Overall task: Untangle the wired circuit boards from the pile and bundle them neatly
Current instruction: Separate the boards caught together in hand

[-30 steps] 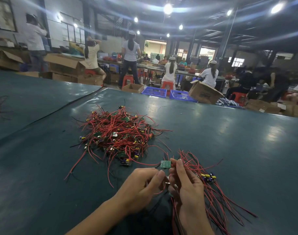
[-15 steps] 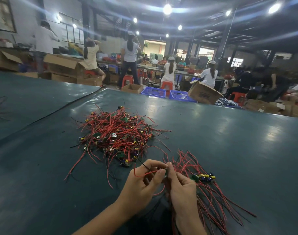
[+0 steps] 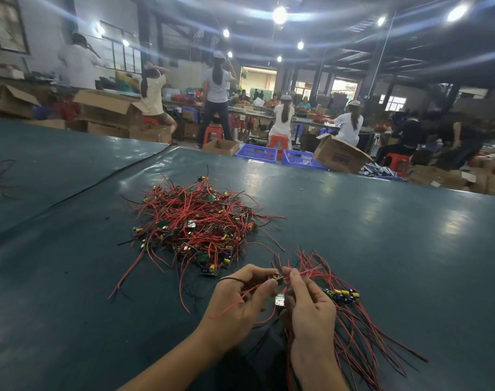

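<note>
Leftmost, the tangled pile of wired circuit boards point(image 3: 201, 221) sits on the dark green tabletop point(image 3: 410, 235), with red leads splaying toward the near edge. Just in front of it, the left hand point(image 3: 238, 303) has its fingers curled, thumb and forefinger pinching a small board point(image 3: 275, 278). Close against it, the right hand point(image 3: 311, 311) pinches the red wire from the other side, and a second green board point(image 3: 280, 300) shows between the two hands. Further right lies the sorted bundle point(image 3: 356, 334), its leads fanned over the tabletop. If a lead is caught in the pile, a sharp pull could drag more boards along or strain a solder joint, and the loose bundle could snag again. The right palm hides whether it also grips the bundle, and which wire belongs to which board is too fine to tell.
</note>
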A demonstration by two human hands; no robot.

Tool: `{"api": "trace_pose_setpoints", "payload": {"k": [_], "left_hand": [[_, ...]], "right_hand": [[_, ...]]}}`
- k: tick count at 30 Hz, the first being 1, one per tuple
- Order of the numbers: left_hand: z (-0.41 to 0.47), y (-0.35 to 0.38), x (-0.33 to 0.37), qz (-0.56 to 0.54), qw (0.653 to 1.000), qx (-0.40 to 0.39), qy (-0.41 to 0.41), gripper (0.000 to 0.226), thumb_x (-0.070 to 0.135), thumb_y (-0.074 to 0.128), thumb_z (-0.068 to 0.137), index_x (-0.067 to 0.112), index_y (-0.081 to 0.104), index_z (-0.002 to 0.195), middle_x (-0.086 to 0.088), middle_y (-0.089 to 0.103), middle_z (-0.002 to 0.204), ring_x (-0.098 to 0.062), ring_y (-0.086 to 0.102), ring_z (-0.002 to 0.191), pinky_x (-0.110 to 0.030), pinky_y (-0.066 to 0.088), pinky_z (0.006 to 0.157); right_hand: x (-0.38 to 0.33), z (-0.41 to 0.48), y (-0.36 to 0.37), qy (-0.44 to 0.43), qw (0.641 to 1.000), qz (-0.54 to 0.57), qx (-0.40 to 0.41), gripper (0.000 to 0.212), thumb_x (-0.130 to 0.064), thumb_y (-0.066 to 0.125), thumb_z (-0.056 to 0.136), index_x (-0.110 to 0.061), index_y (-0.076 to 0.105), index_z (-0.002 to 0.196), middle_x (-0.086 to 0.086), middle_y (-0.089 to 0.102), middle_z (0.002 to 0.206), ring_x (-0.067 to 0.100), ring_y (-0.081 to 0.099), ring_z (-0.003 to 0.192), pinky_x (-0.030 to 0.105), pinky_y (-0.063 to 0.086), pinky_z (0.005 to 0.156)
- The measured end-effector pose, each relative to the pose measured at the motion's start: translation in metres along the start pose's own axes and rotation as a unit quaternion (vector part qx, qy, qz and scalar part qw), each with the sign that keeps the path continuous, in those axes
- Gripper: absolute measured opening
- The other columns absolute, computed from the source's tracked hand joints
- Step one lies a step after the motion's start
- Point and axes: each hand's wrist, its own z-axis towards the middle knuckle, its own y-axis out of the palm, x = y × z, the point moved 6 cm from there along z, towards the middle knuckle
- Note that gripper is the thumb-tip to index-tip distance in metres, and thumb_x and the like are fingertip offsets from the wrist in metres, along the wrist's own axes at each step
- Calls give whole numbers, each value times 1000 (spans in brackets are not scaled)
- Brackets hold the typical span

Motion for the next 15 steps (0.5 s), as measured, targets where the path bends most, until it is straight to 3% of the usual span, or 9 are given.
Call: {"api": "trace_pose_setpoints", "payload": {"k": [4, 8, 12, 15], "left_hand": [[2, -4, -1, 6, 1000, 9, -8, 24, 36, 59, 87, 18, 67, 100, 2, 69, 77, -12, 62, 67, -32, 53, 61], [6, -9, 1, -25, 1000, 17, -4, 25, 34, 57, 87, 13, 66, 98, 1, 68, 72, -3, 58, 61, -17, 46, 57], [5, -9, -5, -55, 998, 35, -23, 25, 31, 56, 86, 10, 65, 96, -1, 67, 69, -10, 56, 55, -18, 42, 47], [6, -11, -8, -83, 995, 52, -36, 25, 29, 57, 86, 9, 65, 98, -3, 68, 71, -12, 56, 53, -20, 41, 44]], "right_hand": [[1, 10, -16, 35, 994, 78, 72, 27, -20, 62, 94, -17, 77, 72, -10, 49, 50, 4, 38, 42, 19, 34, 40], [-6, 23, -42, 42, 979, 159, 119, 20, -17, 58, 97, -15, 70, 81, -6, 48, 62, 1, 31, 34, 14, 27, 33], [-11, 25, -44, 23, 982, 154, 108, 18, -20, 59, 96, -14, 70, 84, -4, 53, 68, 1, 30, 35, 14, 25, 32], [-3, 14, -23, 51, 993, 98, 31, 26, -39, 64, 87, -16, 72, 78, -8, 51, 58, 3, 29, 36, 15, 22, 32]]}}
